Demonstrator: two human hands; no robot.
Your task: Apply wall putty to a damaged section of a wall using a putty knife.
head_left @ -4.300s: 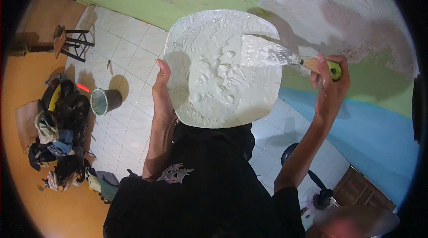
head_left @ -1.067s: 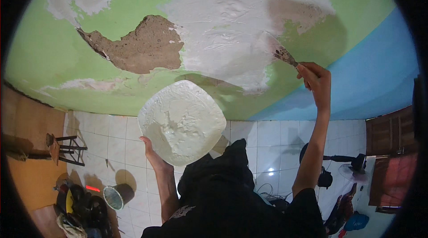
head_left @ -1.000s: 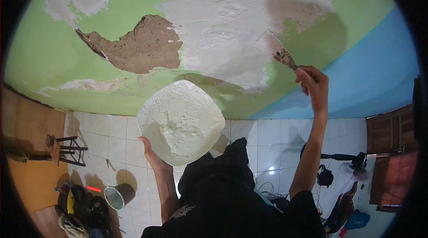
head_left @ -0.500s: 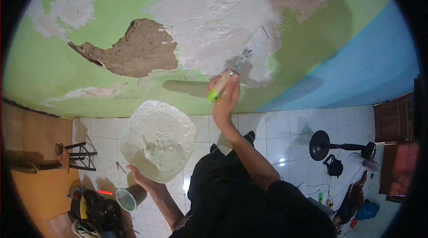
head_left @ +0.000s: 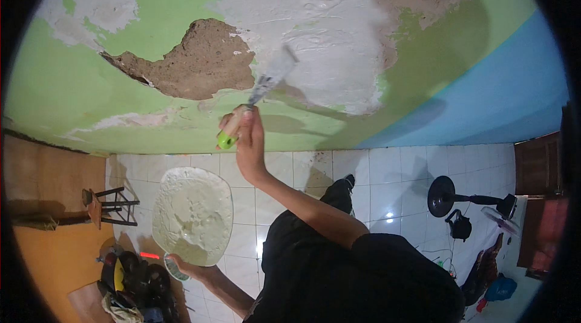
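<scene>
My right hand point(head_left: 247, 135) grips a putty knife point(head_left: 265, 86) by its pale handle with a green end. Its blade, blurred and smeared with white, is over the lower left of a wide white plaster patch point(head_left: 339, 60) on the green wall. I cannot tell whether the blade touches. Left of it, a bare brown patch point(head_left: 200, 66) shows where the paint is gone. Low at the left, my left hand point(head_left: 192, 267) holds a rounded board point(head_left: 203, 255) at its near edge. Wet whitish plaster point(head_left: 190, 205) covers most of the board; the fingers under it are hidden.
A bucket point(head_left: 174, 268) stands on the tiles, partly hidden by my left hand and the board. At the left are a wooden stool point(head_left: 112, 207) and a dark heap of things point(head_left: 136, 283). At the right stand a fan point(head_left: 442, 193) and a black kettle point(head_left: 460, 225).
My right hand has swung left with the putty knife, from the right part of the plaster to its lower left edge. The board has come down and left, away from the wall.
</scene>
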